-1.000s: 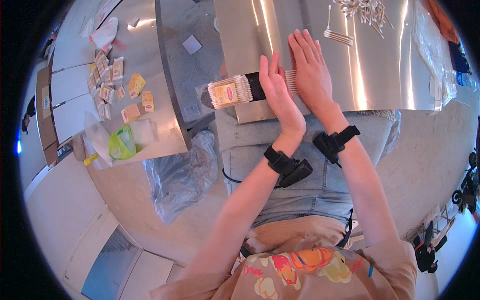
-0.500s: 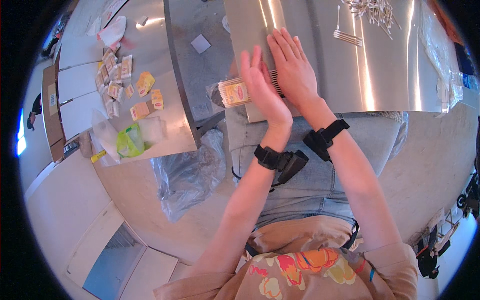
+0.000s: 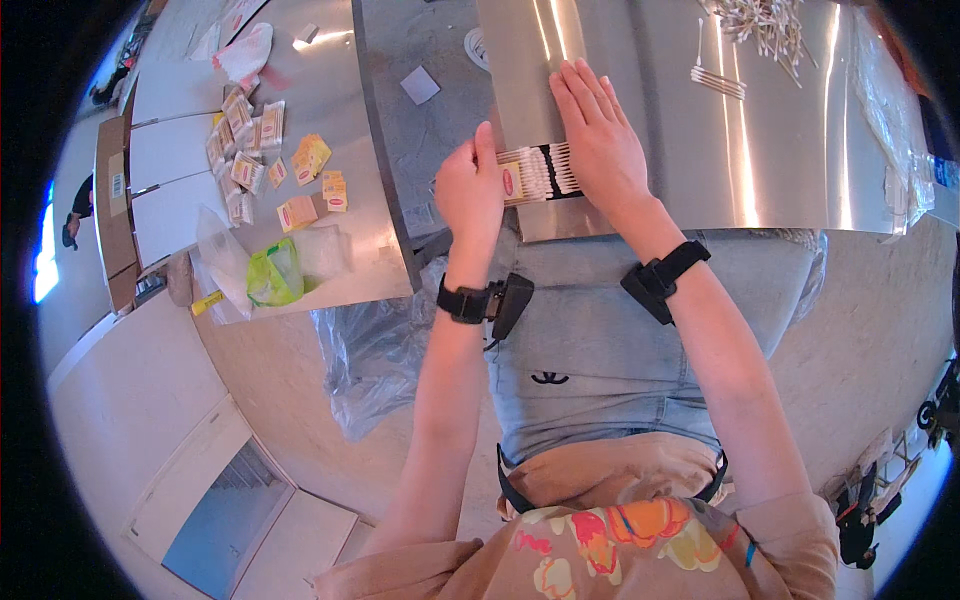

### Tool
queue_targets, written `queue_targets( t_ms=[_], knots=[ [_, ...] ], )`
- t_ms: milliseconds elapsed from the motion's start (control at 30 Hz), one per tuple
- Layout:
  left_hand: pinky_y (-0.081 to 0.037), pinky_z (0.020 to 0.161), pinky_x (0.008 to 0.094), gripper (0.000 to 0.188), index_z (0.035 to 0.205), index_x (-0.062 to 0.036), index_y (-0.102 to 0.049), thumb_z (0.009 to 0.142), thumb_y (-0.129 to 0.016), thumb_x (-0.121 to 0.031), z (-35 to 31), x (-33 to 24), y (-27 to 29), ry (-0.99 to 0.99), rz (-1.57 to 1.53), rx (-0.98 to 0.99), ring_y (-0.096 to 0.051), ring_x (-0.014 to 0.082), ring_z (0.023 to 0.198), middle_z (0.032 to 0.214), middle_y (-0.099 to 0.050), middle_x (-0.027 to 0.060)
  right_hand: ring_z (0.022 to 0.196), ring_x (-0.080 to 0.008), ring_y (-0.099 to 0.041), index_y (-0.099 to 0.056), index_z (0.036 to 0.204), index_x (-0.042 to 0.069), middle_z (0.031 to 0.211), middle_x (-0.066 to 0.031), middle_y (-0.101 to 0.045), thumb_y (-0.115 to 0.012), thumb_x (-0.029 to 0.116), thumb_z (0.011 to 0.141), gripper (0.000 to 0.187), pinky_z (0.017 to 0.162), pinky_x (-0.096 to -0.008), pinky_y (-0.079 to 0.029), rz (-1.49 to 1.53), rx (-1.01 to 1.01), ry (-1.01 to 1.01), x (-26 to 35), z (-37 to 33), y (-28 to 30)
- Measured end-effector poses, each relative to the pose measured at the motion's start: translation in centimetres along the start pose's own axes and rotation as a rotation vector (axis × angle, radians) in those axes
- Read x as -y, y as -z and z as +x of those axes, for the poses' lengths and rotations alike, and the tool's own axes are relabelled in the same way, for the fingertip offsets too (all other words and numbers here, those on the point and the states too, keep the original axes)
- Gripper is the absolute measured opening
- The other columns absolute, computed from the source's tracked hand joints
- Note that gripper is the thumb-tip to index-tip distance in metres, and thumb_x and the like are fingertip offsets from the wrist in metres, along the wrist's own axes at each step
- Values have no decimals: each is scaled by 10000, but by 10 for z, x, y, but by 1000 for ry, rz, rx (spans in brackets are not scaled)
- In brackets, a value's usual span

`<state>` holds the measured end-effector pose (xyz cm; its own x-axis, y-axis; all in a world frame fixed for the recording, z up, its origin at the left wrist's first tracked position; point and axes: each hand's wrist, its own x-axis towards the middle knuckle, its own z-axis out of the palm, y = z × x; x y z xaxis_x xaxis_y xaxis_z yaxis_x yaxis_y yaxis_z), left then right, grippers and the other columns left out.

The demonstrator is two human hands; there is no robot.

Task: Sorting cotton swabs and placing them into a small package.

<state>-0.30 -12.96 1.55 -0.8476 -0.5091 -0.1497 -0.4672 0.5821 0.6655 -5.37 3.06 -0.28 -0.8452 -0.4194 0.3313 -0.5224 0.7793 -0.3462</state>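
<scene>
My left hand (image 3: 470, 192) is closed at the left end of a flat pack of cotton swabs (image 3: 512, 181) with a yellow and red label, its thumb pointing up. Its fingertips are partly hidden. To the right of the label, a row of cotton swabs (image 3: 562, 168) lies side by side, with a dark gap across it near the table's front edge. My right hand (image 3: 605, 145) lies flat over the right end of that row, fingers stretched out together, and hides what is under the palm.
On the metal table (image 3: 670, 190), a loose heap of cotton swabs (image 3: 765, 28) lies at the far right, near a short row of swabs (image 3: 718, 82). The left table holds several wrapped packs (image 3: 240, 150), yellow label cards (image 3: 310, 153) and a green bag (image 3: 275, 275). Clear plastic (image 3: 375, 350) hangs below.
My left hand has moved left from the middle of the pack to its left end, and its fingers have closed there. My right hand stays flat over the swabs. The view has shifted slightly.
</scene>
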Motion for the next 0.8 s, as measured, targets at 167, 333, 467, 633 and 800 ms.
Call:
queue_targets(
  t_ms=[167,333,467,633,800],
  knots=[
    [-396,522,375,592,681,43,-640,1018,-542,-433,6,4,-12,79,-283,72,-490,150,508,531,-561,80,1444,-282,-362,-467,1394,-20,1481,-155,-459,-473,72,910,492,1204,-424,-300,6,10,6,2,1,-3],
    [-373,478,357,607,656,33,-625,1020,-537,-445,5,3,-9,86,-301,72,-463,113,458,496,-517,65,1440,-292,-365,-462,1395,-17,1476,-158,-463,-470,70,913,490,1202,-431,-303,57,8,-12,21,4,-11],
    [-391,496,380,591,662,26,-629,1025,-524,-429,4,1,-6,11,-177,43,-499,177,449,496,-532,110,1433,-311,-369,-468,1387,-15,1465,-163,-471,-505,33,889,501,1199,-437,-303,255,-44,-86,33,7,-13],
    [-429,577,438,522,785,18,-649,1039,-482,-406,4,-2,-8,-124,128,-65,-604,329,592,637,-608,196,1394,-341,-415,-497,1369,-3,1417,-180,-512,-533,27,902,469,1168,-436,-337,608,-123,-178,64,11,-21],
    [-468,843,433,331,1131,-43,-644,936,-644,-310,3,6,31,-364,47,264,-625,330,950,1067,-659,177,1355,-337,-472,-519,1371,4,1392,-182,-549,-500,125,1001,390,1135,-411,-366,847,-171,-271,48,6,-6]
  ],
)
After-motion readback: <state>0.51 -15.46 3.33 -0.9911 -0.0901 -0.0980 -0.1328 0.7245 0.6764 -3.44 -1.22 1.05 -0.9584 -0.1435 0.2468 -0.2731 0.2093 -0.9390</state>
